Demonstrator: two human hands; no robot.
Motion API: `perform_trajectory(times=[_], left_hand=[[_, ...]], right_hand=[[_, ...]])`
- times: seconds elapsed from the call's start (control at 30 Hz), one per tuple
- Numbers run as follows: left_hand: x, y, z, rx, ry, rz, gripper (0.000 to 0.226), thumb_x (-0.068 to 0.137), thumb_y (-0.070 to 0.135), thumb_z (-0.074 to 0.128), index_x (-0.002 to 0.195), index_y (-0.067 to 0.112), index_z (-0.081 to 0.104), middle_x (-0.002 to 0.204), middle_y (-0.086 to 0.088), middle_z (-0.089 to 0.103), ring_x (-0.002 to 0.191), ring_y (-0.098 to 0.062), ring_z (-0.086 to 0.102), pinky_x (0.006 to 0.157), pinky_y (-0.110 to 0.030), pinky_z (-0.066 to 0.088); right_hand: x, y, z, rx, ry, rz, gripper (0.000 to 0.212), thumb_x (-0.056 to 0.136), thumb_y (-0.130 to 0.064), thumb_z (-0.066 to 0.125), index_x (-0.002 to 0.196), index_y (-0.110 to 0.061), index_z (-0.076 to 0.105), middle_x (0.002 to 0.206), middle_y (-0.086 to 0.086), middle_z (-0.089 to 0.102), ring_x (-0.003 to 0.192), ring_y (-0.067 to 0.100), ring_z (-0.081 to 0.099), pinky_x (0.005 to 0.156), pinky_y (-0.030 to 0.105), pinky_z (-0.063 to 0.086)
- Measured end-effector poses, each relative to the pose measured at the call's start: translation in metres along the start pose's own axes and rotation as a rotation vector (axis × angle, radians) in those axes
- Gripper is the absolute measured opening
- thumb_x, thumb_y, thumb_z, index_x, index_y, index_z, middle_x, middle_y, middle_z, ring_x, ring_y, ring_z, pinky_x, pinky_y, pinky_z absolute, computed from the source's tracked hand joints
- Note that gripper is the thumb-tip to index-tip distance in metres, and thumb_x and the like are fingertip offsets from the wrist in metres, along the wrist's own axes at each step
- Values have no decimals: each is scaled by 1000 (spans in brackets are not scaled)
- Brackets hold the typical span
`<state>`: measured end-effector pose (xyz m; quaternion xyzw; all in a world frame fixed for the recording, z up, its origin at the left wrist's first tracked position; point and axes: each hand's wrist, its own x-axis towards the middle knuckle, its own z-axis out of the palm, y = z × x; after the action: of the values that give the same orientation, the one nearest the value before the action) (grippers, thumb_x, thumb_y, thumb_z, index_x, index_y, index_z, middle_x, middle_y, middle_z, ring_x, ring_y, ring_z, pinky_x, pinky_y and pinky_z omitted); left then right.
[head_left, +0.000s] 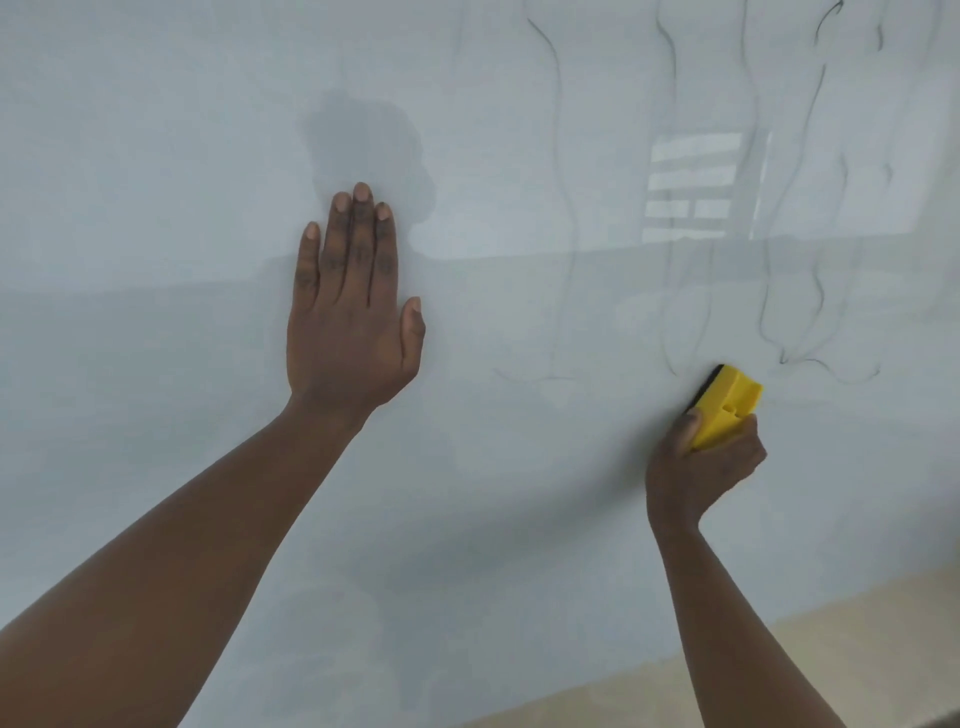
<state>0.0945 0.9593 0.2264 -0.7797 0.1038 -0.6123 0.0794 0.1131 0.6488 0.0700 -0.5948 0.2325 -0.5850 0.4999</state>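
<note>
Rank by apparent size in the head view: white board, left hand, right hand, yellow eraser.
1. glossy white board
2. left hand, spread flat
3. right hand, curled
4. yellow plastic block eraser, partly covered by that hand, so its rank is unsure

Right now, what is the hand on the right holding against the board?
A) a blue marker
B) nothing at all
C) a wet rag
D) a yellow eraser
D: the right hand grips a yellow eraser with a black pad, pressed to the whiteboard near the faint dark lines.
</note>
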Motion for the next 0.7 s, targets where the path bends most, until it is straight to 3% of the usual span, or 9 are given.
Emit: perform_trajectory(times=[0.13,0.27,0.4,0.5,0.57,0.7], left_hand=[[0,1,1,6,3,-3,71,102,35,29,159,1,6,168,-21,9,158,-33,6,130,-46,3],[0,1,0,-5,16,9,68,102,30,31,159,0,8,168,-21,11,158,-33,7,130,-48,6],[0,-4,-3,-55,63,37,66,98,18,36,159,0,15,167,-21,17,157,-33,13,130,-48,8],[-1,-4,-3,-56,59,36,68,97,19,37,159,0,14,167,-22,15,157,-33,12,130,-47,6],[-1,-3,-3,-48,45,32,68,99,23,34,159,0,12,168,-21,13,158,-32,9,130,-47,5],[-1,-1,-2,-36,35,5,68,99,25,33,159,0,11,168,-20,12,158,-31,9,130,-48,7]], right_hand=[[-28,-33,11,-2,-28,-150,59,94,-23,60,139,10,40,129,31,50,121,46,45,105,47,31],[-94,-85,29,59,-195,-390,65,89,-35,59,139,4,43,133,25,52,120,36,44,106,41,30],[-153,-120,34,126,-379,-621,65,86,-36,64,141,-10,41,132,8,46,113,30,48,95,37,38],[-130,-113,31,104,-362,-760,64,85,-34,67,137,-7,44,128,7,46,108,28,50,88,36,40],[-88,-102,28,74,-285,-679,63,86,-34,65,138,-4,45,129,13,49,111,30,49,93,38,39],[19,-84,17,69,-126,-267,62,90,-28,65,139,3,43,126,26,52,119,36,45,104,44,35]])
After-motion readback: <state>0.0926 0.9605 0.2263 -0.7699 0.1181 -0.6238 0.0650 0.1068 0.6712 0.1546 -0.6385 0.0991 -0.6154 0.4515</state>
